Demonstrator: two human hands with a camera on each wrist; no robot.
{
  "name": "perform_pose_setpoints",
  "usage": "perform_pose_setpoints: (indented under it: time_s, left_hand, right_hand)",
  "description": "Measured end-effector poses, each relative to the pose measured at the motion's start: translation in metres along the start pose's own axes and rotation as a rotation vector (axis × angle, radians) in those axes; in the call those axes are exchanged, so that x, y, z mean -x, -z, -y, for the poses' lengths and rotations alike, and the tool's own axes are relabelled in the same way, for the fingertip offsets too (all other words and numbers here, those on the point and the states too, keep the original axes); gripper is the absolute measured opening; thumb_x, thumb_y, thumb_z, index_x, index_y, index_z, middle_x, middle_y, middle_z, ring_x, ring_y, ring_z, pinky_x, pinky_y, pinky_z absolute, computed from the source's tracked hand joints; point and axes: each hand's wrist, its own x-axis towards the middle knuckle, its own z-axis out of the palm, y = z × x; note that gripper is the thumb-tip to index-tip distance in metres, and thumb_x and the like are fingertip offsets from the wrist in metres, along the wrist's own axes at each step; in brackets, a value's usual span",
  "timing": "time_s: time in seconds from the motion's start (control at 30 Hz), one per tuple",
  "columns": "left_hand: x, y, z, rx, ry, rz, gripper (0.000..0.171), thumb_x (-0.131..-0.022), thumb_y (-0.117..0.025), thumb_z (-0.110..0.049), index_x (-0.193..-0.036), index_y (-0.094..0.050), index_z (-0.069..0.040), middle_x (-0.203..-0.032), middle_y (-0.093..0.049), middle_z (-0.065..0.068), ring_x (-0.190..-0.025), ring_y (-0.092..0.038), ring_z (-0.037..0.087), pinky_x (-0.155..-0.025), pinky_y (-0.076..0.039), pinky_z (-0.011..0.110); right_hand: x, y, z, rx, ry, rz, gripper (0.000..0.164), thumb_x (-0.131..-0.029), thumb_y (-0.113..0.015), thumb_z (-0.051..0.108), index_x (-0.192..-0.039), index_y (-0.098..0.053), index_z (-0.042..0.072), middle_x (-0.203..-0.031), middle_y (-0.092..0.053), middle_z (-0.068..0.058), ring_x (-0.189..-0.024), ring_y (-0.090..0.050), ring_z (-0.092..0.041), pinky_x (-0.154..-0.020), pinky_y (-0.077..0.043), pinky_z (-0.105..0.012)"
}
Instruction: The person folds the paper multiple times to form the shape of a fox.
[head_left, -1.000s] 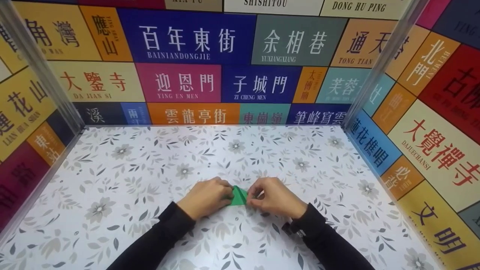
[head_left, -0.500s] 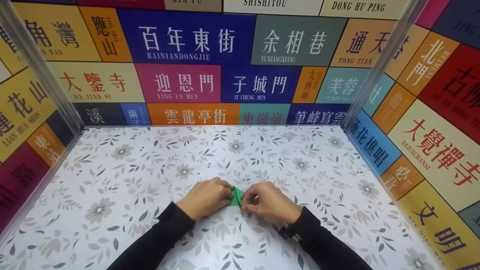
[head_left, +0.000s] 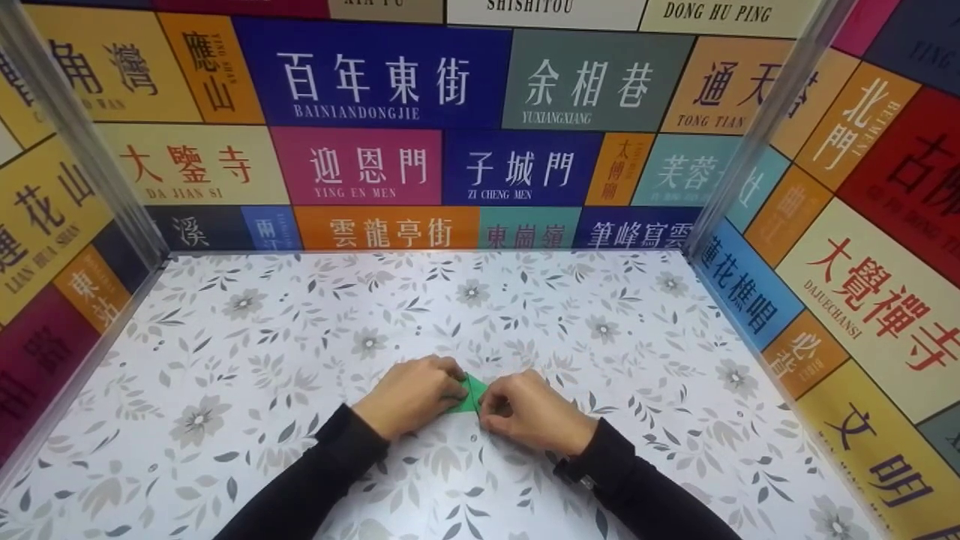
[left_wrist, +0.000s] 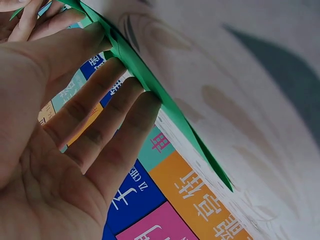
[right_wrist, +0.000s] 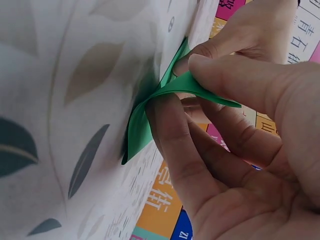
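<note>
In the head view, a small folded piece of green paper (head_left: 466, 396) lies on the table between both hands, partly covered by fingers. My left hand (head_left: 417, 394) presses its left side; in the left wrist view the fingers (left_wrist: 142, 107) reach fairly straight to the paper's edge, thumb close by. On the other side my right hand (head_left: 534, 409) pinches a flap. The right wrist view shows the thumb (right_wrist: 235, 75) on top of the raised, curving green flap (right_wrist: 200, 89) with fingers beneath it, while another part of the sheet stays down against the table.
A white tabletop with grey flowers and leaves (head_left: 367, 343) spreads around the hands. Colourful panels with Chinese lettering (head_left: 375, 75) stand behind it and along both sides, with clear strips at the corners. A dark band (head_left: 574, 474) sits at the right wrist.
My right hand has moved left and slightly toward the body, bringing the flap's right corner inward. Less green paper shows between the hands; the left hand has barely moved.
</note>
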Motion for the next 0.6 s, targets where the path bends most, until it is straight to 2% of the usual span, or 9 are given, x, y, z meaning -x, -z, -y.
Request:
perform_pose_setpoints:
  time_s: [0.23, 0.6]
  left_hand:
    - [0.0015, -0.0012, 0.0007, -0.018, -0.013, -0.02, 0.012, -0.104, -0.086, -0.017, -0.111, -0.094, -0.024, -0.119, -0.083, 0.003, -0.104, -0.082, 0.026, -0.086, -0.07, 0.045]
    - [0.0008, -0.0026, 0.0022, -0.01, -0.013, -0.022, 0.014, -0.105, -0.085, -0.017, -0.114, -0.094, -0.022, -0.118, -0.083, 0.003, -0.103, -0.082, 0.025, -0.087, -0.07, 0.044]
  right_hand:
    - [0.0006, -0.0023, 0.0015, 0.036, -0.011, -0.024, 0.009, -0.096, -0.09, 0.005, -0.094, -0.086, 0.014, -0.089, -0.085, 0.005, -0.081, -0.071, 0.002, -0.079, -0.061, -0.02]
    - [0.0012, -0.0055, 0.0021, 0.027, -0.02, -0.028, 0.009, -0.097, -0.091, 0.007, -0.095, -0.086, 0.014, -0.091, -0.084, 0.005, -0.082, -0.072, 0.0, -0.081, -0.062, -0.022]
